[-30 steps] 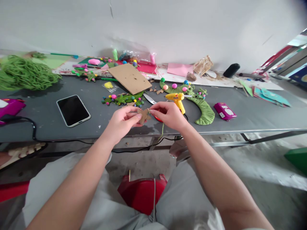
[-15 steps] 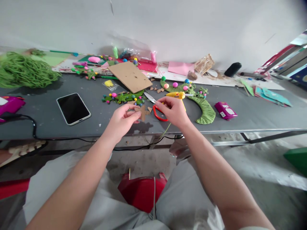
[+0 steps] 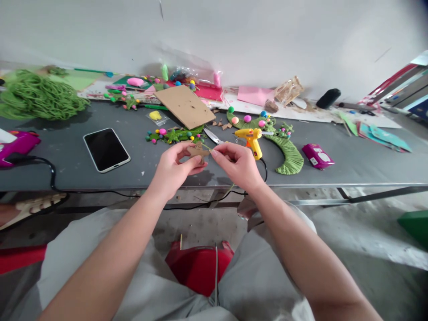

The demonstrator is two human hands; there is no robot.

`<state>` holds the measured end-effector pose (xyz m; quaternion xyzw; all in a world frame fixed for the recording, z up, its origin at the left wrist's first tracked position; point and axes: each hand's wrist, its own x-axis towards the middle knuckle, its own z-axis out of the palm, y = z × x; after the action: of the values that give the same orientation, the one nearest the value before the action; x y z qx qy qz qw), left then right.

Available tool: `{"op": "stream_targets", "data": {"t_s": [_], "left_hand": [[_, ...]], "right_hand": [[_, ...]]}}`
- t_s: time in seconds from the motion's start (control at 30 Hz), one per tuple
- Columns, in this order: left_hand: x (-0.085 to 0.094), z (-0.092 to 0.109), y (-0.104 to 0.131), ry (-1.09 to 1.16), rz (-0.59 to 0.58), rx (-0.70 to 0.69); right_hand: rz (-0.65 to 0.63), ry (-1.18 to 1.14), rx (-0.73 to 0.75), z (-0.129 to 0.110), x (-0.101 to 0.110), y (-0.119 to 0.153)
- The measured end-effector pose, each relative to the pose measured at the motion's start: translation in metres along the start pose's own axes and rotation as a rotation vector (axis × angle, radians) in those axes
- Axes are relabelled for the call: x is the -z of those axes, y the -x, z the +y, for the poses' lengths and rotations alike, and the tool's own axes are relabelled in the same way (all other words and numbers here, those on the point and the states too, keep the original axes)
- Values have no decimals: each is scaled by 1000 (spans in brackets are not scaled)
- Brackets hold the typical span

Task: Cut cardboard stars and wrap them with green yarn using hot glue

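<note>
My left hand [image 3: 177, 167] pinches a small brown cardboard star [image 3: 198, 151] over the table's front part. Close beside it, my right hand [image 3: 239, 165] is closed on a thin green yarn strand [image 3: 206, 147], its fingertips near the star's right point. The yarn's tail hangs below the hands at the table edge. Behind my right hand lie scissors [image 3: 212, 136], their handles mostly hidden. A yellow glue gun [image 3: 253, 139] lies to the right, next to a green yarn-wrapped ring [image 3: 290, 157] with pompoms. Decorated green pieces [image 3: 175, 134] lie behind my left hand.
A phone [image 3: 107, 150] and a green yarn pile [image 3: 42, 96] are on the left. A cardboard sheet [image 3: 185, 106] lies behind the hands. On the right are a purple packet [image 3: 317, 156] and coloured paper [image 3: 384, 135]. A black cable runs along the table's front edge.
My right hand has moved left and down from the scissors towards the star, with the yarn strand now between both hands. The star has turned. The glue gun is more exposed.
</note>
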<state>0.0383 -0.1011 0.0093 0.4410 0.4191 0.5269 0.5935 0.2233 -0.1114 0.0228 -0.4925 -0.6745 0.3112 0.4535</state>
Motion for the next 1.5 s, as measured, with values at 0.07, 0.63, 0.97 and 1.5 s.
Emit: {"op": "stream_targets", "data": {"t_s": [0.07,0.63,0.97,1.5], "left_hand": [[1,0,0,-23,0,15],[1,9,2,-91,7,31],[2,6,2,-92,-14,25],[0,9,5,-116,-15,8]], "right_hand": [[-1,16,9,2,-3,0],[25,238,93,8,-3,-1],[56,250,66,10,-4,-1],[57,209,61,9,-6,0]]}}
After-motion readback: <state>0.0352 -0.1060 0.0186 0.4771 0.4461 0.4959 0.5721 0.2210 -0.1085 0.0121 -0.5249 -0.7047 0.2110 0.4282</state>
